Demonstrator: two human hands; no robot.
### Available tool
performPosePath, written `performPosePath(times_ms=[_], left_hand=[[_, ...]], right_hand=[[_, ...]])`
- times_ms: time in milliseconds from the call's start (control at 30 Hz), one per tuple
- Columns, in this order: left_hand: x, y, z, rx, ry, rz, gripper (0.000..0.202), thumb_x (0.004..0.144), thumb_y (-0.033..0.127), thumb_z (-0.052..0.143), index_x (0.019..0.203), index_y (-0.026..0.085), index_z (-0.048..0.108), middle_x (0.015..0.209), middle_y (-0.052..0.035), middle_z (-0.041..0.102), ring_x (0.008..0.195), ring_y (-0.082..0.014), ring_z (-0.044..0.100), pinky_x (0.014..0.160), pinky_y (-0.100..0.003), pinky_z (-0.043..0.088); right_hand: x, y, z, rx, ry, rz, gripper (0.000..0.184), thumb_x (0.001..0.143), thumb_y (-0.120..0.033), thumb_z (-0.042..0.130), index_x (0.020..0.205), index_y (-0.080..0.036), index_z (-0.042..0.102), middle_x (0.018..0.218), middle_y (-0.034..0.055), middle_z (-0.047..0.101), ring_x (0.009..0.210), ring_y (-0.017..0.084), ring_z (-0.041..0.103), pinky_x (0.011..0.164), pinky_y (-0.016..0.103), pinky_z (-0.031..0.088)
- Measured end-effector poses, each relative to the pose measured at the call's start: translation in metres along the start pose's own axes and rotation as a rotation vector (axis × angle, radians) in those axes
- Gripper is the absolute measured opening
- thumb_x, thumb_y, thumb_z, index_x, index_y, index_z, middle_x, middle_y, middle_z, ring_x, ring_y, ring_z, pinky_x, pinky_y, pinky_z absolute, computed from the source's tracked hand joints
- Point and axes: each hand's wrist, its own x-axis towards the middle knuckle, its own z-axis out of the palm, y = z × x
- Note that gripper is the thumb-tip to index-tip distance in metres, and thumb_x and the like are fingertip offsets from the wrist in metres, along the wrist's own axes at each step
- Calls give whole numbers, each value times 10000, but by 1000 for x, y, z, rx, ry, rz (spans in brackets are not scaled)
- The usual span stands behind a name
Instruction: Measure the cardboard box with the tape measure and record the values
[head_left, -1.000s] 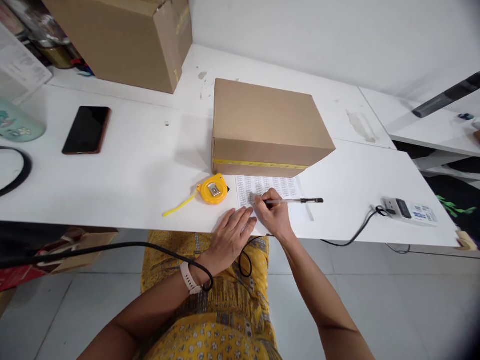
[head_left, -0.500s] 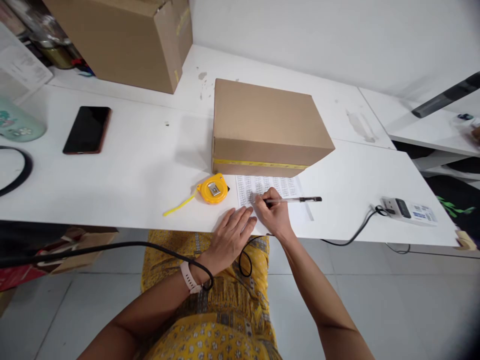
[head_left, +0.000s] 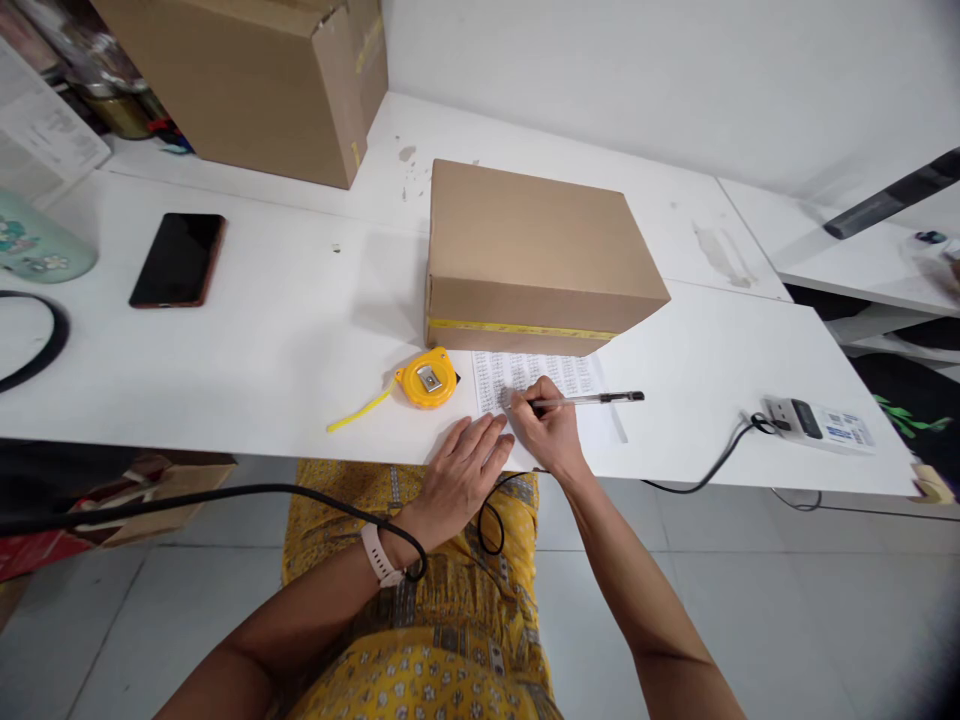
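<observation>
My right hand (head_left: 549,427) is closed around a pen (head_left: 600,398), its writing end over a sheet of paper (head_left: 604,425) filled with columns of small handwriting. Flat at the table's front edge lies my left hand (head_left: 469,460), fingers stretched out, its fingertips by the paper's lower left corner. A closed cardboard box (head_left: 544,235) with a yellow tape strip stands just behind the paper and hides its top part. To the left of the paper rests an orange tape measure (head_left: 428,379) with a short yellow length of tape pulled out.
A phone (head_left: 178,260) lies at the left on the white table (head_left: 285,360), near a pale green bottle (head_left: 45,240). A larger cardboard box (head_left: 247,90) stands behind. At the right sits a power strip (head_left: 821,425) with a black cable (head_left: 716,470). Another cable crosses my left wrist.
The view has shifted very slightly. Both hands, the pen, the paper and the tape measure stay practically where they were.
</observation>
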Motion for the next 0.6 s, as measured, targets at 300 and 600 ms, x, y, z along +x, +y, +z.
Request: performPosePath(times_ms=[300, 600], left_hand=[[1, 0, -2, -9, -25, -4, 326, 994, 211, 552, 1307, 133, 597, 1452, -144, 593, 1382, -251, 510, 1182, -442, 381], [1, 1, -1, 3, 12, 3, 306, 993, 201, 549, 1283, 129, 617, 1430, -122, 616, 1354, -256, 535, 1168, -441, 400]], right_hand=[[1, -1, -1, -13, 34, -4, 296, 825, -327, 633, 637, -240, 422, 529, -66, 407, 515, 100, 366, 492, 254, 314], [1, -1, 0, -14, 24, -5, 274, 808, -312, 626, 634, -241, 426, 532, -69, 400, 506, 99, 366, 490, 259, 307]])
